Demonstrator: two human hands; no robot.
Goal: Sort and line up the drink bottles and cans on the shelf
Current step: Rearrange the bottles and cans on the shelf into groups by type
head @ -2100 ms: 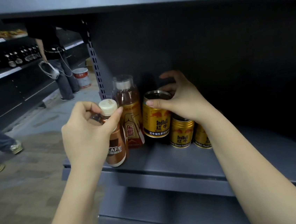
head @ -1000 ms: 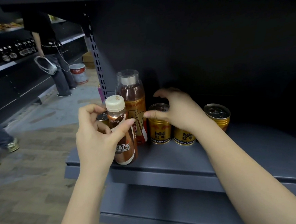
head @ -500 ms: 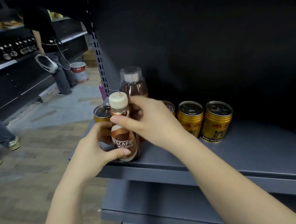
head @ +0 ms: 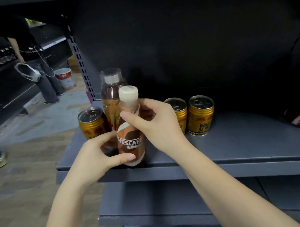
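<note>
Grey shelf [head: 242, 151] (front edge): both hands, left hand [head: 96, 156] and right hand [head: 156, 123], grip the Nescafe bottle [head: 131, 133].

The Nescafe bottle [head: 130, 134] looks like smooth plastic with a shiny brown wrap and a matt cream cap. Behind it, the tall tea bottle [head: 112, 98] is clear, glossy plastic. The 3 gold cans [head: 200, 115] beside the Nescafe bottle are shiny metal with ridged tops. The shelf [head: 232, 149] under them is matt grey painted metal.
</note>
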